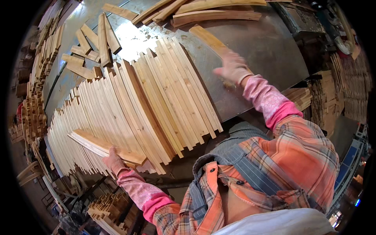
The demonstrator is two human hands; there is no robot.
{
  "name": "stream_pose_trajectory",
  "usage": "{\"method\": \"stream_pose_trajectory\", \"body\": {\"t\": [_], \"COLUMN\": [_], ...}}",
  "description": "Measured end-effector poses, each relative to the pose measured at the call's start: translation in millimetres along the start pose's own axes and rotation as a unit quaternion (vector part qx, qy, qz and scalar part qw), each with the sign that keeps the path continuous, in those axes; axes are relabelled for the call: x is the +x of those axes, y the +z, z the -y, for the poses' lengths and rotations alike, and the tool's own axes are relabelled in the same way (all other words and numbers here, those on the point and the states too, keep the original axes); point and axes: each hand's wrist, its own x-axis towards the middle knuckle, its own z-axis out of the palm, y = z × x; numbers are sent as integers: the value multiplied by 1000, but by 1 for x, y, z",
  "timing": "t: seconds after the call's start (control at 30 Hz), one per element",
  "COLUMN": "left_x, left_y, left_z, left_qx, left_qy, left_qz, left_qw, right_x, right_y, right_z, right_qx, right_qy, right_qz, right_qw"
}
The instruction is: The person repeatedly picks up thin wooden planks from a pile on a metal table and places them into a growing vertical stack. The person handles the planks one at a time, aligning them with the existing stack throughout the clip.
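Note:
My left hand [113,161] is closed around the near end of a short wooden board [107,145], which lies slantwise over a row of wooden strips [172,90]. Its far end points up and to the left. Off to the right, my right hand [234,68] grips the near end of another short board [209,40], with the thumb sticking out to the left. That hand is slightly blurred, and its fingers partly cover the board's end. The strips lie side by side on a metal table [270,55], their ends uneven.
Several loose wood pieces [103,37] lie in a jumble behind the row. Longer curved boards [217,16] rest along the table's far edge. Wood stacks stand at the left [35,105] and the right [329,94]. A machine [333,27] is at the far right, and cut pieces [107,213] are piled below the table.

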Motion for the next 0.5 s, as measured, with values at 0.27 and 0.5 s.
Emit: {"method": "stream_pose_trajectory", "body": {"t": [0.27,0.5], "left_x": [9,16], "left_y": [1,-6], "left_z": [-4,23], "left_qx": [125,4], "left_qy": [0,-53], "left_qz": [-30,-32], "left_qw": [992,998], "right_x": [-5,-13], "right_y": [64,58], "right_z": [-79,13], "right_qx": [137,169], "right_qy": [-9,-161], "right_qz": [160,334], "right_qw": [977,913]}}
